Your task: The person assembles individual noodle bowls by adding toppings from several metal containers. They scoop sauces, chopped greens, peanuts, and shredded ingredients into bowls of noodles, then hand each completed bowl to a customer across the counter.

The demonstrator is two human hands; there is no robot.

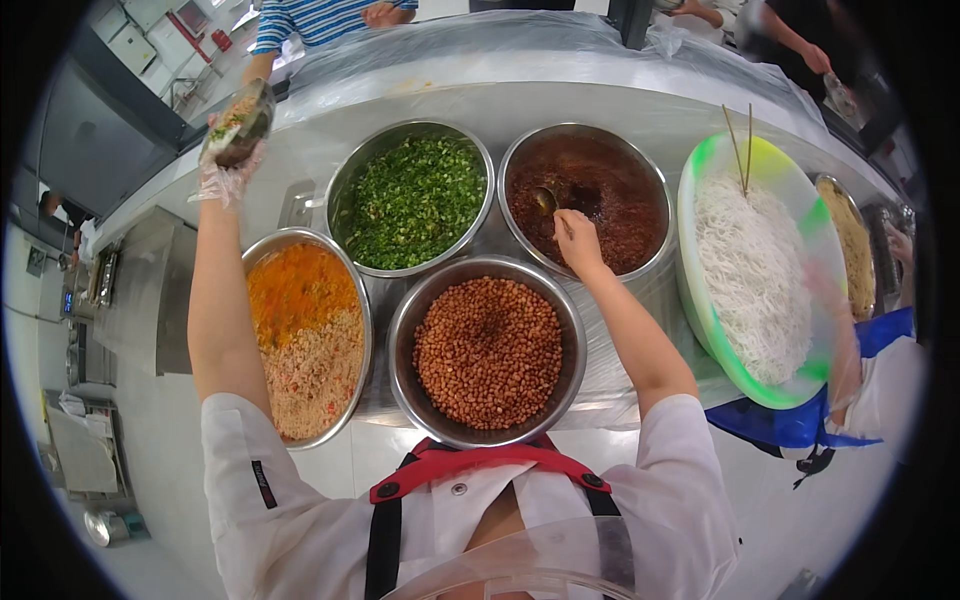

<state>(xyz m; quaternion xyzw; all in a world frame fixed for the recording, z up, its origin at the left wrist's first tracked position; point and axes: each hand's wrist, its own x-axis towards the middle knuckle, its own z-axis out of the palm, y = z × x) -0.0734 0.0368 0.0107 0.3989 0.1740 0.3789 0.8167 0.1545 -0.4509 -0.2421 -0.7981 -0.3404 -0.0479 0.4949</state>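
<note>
My left hand (226,178), in a clear plastic glove, is stretched out at the far left. It holds a dark bowl (248,142) tilted, with noodles and green bits showing at its rim. Over the steel basin of dark red sauce (640,225), my right hand (578,243) is bare and closed on a spoon. The bowl of that spoon (545,200) rests at the sauce's surface. Left of the sauce stands a basin of chopped greens (415,205). Nearer me is a basin of roasted brown beans or nuts (488,355).
Under my left arm sits an oval tray of orange and pale crumbly toppings (305,320). A green-white tub (700,310) of white noodles with chopsticks (742,150) stands at right. Across the plastic-draped counter, a striped-shirted person (325,20) reaches near the bowl. Another person's sleeve (890,390) is at right.
</note>
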